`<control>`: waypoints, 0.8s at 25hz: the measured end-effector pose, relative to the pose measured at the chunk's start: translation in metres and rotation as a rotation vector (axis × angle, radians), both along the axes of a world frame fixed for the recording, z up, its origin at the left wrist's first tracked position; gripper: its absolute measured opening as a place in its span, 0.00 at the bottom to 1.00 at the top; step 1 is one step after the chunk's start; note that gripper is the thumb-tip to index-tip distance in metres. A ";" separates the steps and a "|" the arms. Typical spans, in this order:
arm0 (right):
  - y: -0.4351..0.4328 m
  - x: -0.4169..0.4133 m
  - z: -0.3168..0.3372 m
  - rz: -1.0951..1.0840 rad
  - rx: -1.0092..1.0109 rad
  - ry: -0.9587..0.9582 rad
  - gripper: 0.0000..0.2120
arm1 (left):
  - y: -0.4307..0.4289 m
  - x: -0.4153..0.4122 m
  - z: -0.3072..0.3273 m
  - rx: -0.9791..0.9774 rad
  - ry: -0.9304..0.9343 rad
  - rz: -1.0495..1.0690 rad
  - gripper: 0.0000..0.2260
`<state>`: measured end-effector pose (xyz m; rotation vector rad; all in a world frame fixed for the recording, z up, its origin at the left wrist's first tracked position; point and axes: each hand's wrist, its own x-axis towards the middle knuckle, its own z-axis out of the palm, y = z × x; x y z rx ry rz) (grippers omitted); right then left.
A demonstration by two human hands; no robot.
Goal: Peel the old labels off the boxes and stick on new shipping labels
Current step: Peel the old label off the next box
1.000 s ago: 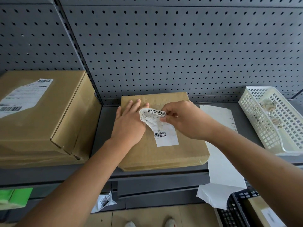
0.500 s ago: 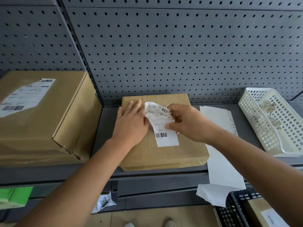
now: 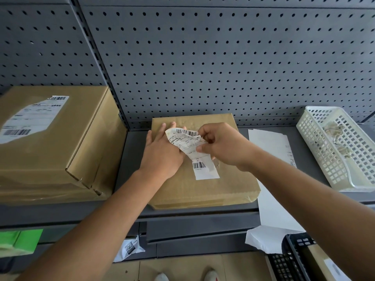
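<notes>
A grey wall full of little holes (image 3: 223,57) stands behind the right hand (image 3: 225,147). A white basket (image 3: 316,142) sits on the grey shelf (image 3: 132,159), well off to that hand's right. A black crate (image 3: 284,262) is lower down, under the right arm. A green thing (image 3: 22,238) lies low, far left of the left hand (image 3: 160,157). Shoes (image 3: 211,276) show on the floor (image 3: 182,264) below.
</notes>
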<state>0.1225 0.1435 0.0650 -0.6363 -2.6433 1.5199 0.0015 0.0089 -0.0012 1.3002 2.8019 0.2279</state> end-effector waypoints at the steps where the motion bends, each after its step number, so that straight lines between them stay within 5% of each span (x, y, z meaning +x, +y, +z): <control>1: 0.001 0.000 0.001 -0.008 -0.038 0.006 0.06 | 0.000 0.000 0.000 -0.004 0.000 -0.003 0.25; 15: 0.010 0.012 -0.012 -0.146 -0.226 0.114 0.03 | 0.003 0.001 -0.002 0.044 -0.008 0.024 0.25; 20: 0.013 0.012 -0.019 -0.145 -0.149 0.147 0.11 | 0.002 0.000 -0.002 0.069 -0.004 0.019 0.24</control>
